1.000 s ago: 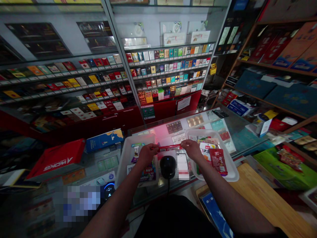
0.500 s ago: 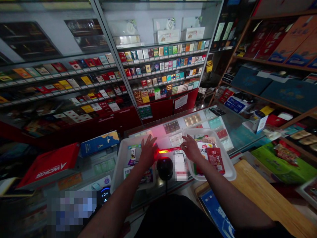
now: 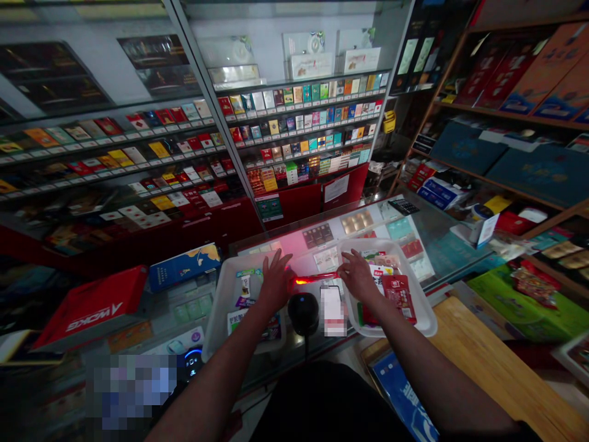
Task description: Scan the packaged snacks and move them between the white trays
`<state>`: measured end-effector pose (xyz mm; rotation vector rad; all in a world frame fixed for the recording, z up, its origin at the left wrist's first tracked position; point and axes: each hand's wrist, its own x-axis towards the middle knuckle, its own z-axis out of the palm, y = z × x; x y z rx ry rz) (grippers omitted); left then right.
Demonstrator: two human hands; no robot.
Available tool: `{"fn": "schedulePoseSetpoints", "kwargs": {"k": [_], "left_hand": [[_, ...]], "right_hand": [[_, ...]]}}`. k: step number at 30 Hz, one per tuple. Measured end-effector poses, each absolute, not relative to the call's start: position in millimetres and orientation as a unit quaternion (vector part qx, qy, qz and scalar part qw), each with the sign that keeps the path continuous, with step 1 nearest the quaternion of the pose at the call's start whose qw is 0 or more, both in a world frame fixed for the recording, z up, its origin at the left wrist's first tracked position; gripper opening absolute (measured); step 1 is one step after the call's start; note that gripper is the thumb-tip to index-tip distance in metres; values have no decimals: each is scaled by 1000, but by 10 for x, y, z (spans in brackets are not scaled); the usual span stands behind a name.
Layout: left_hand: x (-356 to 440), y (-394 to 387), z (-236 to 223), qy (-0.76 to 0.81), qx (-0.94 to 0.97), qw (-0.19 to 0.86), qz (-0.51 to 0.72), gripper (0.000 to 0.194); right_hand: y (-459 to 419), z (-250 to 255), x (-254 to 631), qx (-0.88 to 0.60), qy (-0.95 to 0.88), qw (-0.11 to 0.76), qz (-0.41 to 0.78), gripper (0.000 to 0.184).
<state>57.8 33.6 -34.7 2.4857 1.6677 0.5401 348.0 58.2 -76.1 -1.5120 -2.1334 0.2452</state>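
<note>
Well, the right hand (image 3: 359,276) seems to pinch a thin red packet (image 3: 315,279) above the black scanner (image 3: 303,314); the open left hand (image 3: 276,282) is near its left end. Small packets lie in the left white tray (image 3: 215,313) and the right white tray (image 3: 416,285).

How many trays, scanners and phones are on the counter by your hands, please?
Trays: 2, the left tray and the right tray
Scanners: 1, the black scanner
Phones: 1, the phone
Total: 4
</note>
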Motion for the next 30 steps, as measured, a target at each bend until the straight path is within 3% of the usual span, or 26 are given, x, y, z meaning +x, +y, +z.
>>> {"fn": "schedulePoseSetpoints", "kwargs": {"k": [14, 21, 30], "left_hand": [[1464, 402, -124, 532, 823, 36, 194, 19], [2022, 266, -306, 514, 836, 55, 182, 15], [2381, -221, -561, 561, 808, 88, 158, 17]], "right_hand": [[665, -491, 4281, -594, -767, 239, 37, 26], [877, -501, 4671, -601, -772, 207, 18, 25], [1149, -458, 4404, -523, -838, 145, 52, 26]]}}
